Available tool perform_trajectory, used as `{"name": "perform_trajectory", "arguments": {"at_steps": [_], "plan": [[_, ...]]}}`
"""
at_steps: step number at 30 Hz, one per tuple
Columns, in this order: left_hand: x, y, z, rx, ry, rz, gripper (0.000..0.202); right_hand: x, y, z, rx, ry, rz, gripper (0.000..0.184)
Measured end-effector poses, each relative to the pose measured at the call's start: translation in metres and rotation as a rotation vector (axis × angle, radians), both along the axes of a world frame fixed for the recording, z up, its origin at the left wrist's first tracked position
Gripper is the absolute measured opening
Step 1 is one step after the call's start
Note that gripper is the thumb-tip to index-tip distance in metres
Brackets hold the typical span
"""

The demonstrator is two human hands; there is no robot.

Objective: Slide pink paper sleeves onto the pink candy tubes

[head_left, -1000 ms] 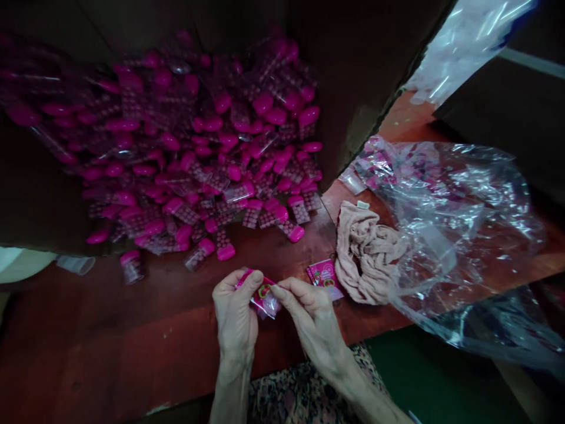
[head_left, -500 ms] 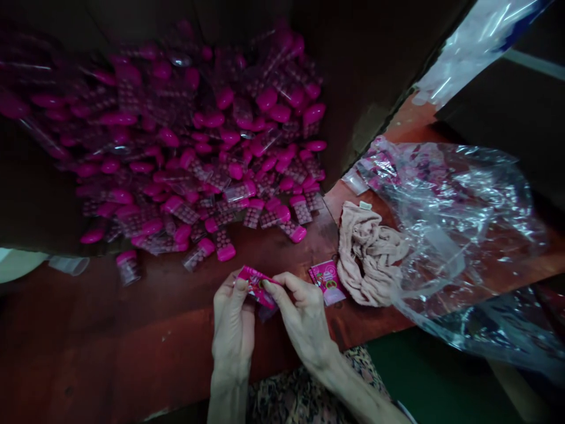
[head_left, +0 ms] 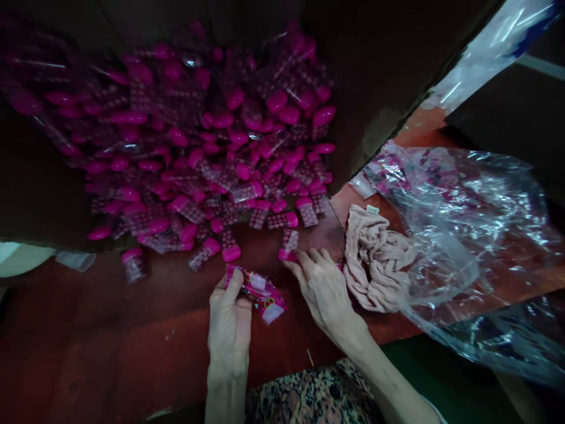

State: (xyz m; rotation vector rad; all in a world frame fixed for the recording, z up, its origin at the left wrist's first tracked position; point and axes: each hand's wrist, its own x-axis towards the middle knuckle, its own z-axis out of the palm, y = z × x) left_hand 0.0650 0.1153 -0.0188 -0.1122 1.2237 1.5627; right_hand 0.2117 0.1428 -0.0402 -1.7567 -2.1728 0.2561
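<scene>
My left hand (head_left: 232, 315) is closed, pinching a crumpled pink printed plastic packet (head_left: 270, 301) between thumb and fingers. The packet sticks out to the right over the red-brown table (head_left: 145, 335). To its right, the fingertips of my right hand (head_left: 324, 282) are closed at the pink cap of a small clear bottle (head_left: 290, 240) filled with round pink beads or candies. That bottle stands tilted at the front of a large heap of similar bottles (head_left: 233, 159). Another pink packet (head_left: 339, 265) is mostly hidden behind my right hand.
Dark box walls (head_left: 371, 88) surround the heap. A beige bunched cloth (head_left: 375, 259) lies right of my right hand, beside a large clear plastic bag (head_left: 477, 224) with pink packets in it. At left are a single capped bottle (head_left: 133, 266) and a clear empty container (head_left: 76, 260).
My right hand has let go of the packet and moved up and right to a bottle, which has turned and shifted towards me. The packet in my left hand now hangs out more unfolded.
</scene>
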Motion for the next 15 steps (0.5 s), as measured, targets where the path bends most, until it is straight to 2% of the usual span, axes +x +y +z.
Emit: {"name": "perform_trajectory", "arguments": {"at_steps": [3,6,8,15], "plan": [[-0.007,0.001,-0.002,0.022,0.015,0.033,0.021,-0.003,-0.008,0.007,-0.018,0.016,0.079,0.027],[-0.012,-0.001,-0.003,0.010,0.011,0.058,0.019,-0.003,-0.001,0.012,-0.037,-0.026,0.245,0.044],[-0.013,-0.002,-0.004,-0.006,0.002,0.066,0.019,-0.001,0.005,0.011,-0.057,-0.044,0.316,0.048],[-0.008,-0.003,0.003,-0.022,-0.066,0.063,0.021,0.027,0.015,0.000,0.008,0.030,0.367,0.046]]}}
